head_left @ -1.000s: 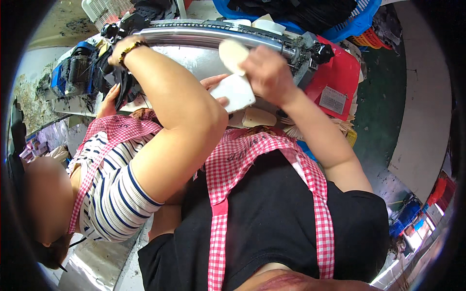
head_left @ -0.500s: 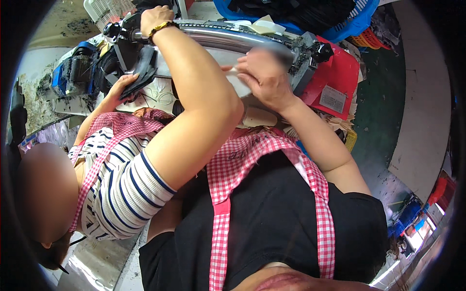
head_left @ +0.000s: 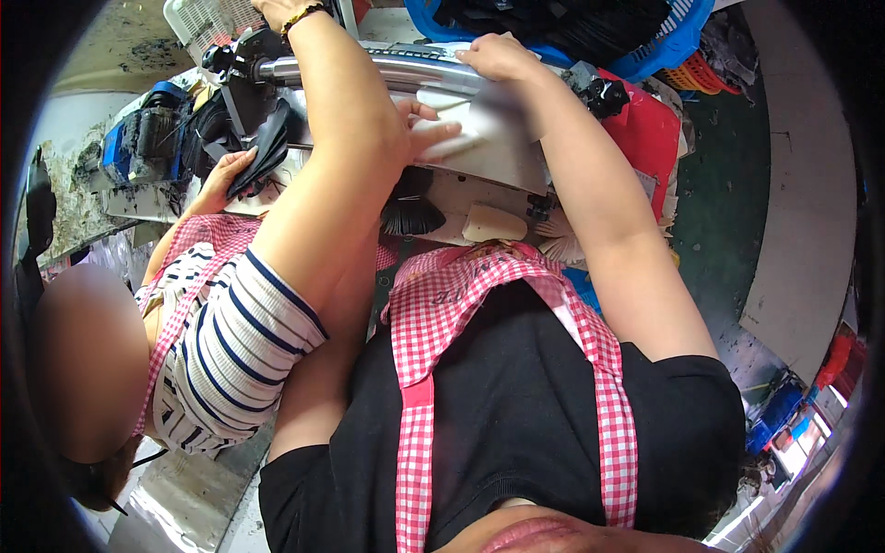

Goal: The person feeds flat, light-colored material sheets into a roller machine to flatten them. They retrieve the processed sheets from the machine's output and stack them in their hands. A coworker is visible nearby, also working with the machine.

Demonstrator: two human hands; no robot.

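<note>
A machine with a shiny metal roller point(head_left: 424, 76) and a pale plate lies in front of me. My left hand point(head_left: 428, 134) shows partly from behind a co-worker's forearm, its fingers stretched apart over white flat pieces point(head_left: 456, 115) on the plate. Across the roller's right part reaches my right arm, with my right hand point(head_left: 501, 57) at its far side. Those fingers point left; whether anything is between them is hidden. On my left, the co-worker's near arm extends to the roller's far left, while that person's other hand point(head_left: 230, 173) grips black flat pieces point(head_left: 263, 152).
Beyond the roller stands a blue basket point(head_left: 678, 55) of black material, with an orange basket point(head_left: 691, 76) beside it. A red sheet point(head_left: 636, 152) lies right of the machine. Below the plate sit a fanned black stack point(head_left: 411, 216) and a cream block point(head_left: 495, 223).
My right hand has gone from in front of the roller to its far side. My left fingers have come further into view, spread out. The co-worker's near arm has shifted left and away.
</note>
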